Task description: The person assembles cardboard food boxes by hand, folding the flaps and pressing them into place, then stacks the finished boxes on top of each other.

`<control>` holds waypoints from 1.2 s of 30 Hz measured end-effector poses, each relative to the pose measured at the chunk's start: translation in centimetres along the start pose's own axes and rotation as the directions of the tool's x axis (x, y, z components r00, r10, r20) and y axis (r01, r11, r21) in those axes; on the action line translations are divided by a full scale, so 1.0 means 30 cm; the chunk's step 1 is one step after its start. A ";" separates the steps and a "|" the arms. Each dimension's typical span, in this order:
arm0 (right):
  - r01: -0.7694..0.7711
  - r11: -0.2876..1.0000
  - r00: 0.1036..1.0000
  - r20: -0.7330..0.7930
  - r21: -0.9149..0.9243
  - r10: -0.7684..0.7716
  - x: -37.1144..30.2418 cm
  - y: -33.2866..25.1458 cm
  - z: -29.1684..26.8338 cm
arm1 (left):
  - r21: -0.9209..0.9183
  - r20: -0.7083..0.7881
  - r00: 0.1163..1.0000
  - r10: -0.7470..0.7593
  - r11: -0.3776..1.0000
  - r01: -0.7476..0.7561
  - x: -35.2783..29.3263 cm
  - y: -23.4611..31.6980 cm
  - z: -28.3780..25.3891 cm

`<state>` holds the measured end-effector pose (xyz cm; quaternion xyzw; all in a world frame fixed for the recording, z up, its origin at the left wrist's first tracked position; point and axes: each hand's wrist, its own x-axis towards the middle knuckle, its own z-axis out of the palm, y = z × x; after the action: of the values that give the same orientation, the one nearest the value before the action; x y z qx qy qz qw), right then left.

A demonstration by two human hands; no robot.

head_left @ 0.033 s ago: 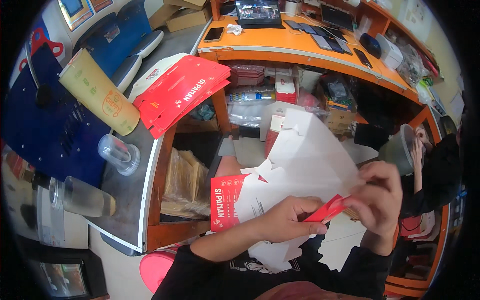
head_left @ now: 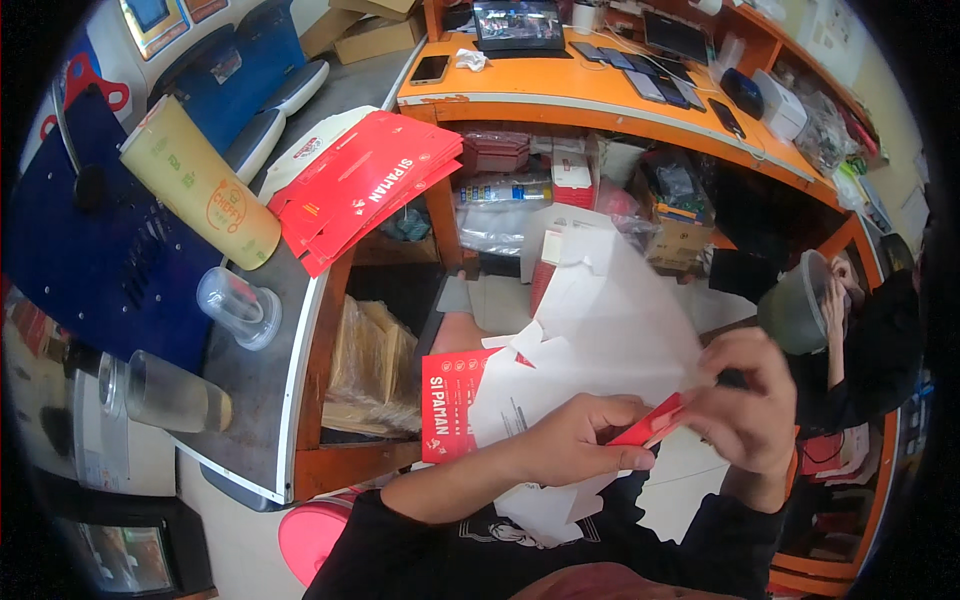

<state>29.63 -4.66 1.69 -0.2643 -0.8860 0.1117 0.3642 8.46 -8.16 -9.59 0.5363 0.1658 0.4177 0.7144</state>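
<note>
- The left hand (head_left: 575, 440) sits at about 5 o'clock in the view, fingers curled together and clamped on the lower edge of a flat carton (head_left: 610, 330), thumb pressing a red flap (head_left: 650, 425).
- The right hand (head_left: 745, 410) is at 4 o'clock, just beside the left; its fingers pinch the same red flap from the other side, so both hands meet on it.
- The carton is held in the air over the lap, white inner side up, tilted away toward 1 o'clock; a red printed panel (head_left: 450, 400) shows at its 9 o'clock edge.
- A stack of red cartons (head_left: 360, 190) lies on the grey tabletop (head_left: 260, 400) at 10 o'clock, well apart from the hands.
- Beside that stack, toward 9 o'clock, lies a tall yellow cup (head_left: 200, 185) on its side; below it are a clear cup (head_left: 235, 305) and a glass (head_left: 170, 395).
- An orange tabletop (head_left: 560, 80) curves across 12 to 2 o'clock, carrying phones and a screen.
- Another person (head_left: 860, 330) sits at 3 o'clock, a hand raised to the head.
- A pink stool (head_left: 310, 535) shows at 7 o'clock.
</note>
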 end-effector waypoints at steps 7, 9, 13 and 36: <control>0.207 0.976 0.904 0.370 0.061 -0.215 0.069 -0.009 -0.054 | 0.167 0.015 0.999 -0.050 0.985 0.047 -0.024 -0.032 0.021; 0.247 0.963 0.859 0.436 0.103 -0.267 0.075 -0.015 -0.057 | 0.040 -0.039 0.999 0.009 0.999 -0.007 -0.030 -0.034 0.036; 0.226 0.972 0.859 0.457 0.070 -0.232 0.088 -0.045 -0.038 | 0.062 -0.061 0.997 0.053 0.997 -0.049 -0.047 -0.027 0.038; 0.250 0.968 0.896 0.381 -0.005 -0.229 0.146 -0.031 0.015 | 0.812 -0.197 0.964 0.180 0.581 0.058 -0.064 0.285 0.049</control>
<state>26.35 -3.05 4.32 -0.1365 -0.9678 0.0911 0.1908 4.75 -9.93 -1.73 0.7491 0.4109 0.3863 0.3476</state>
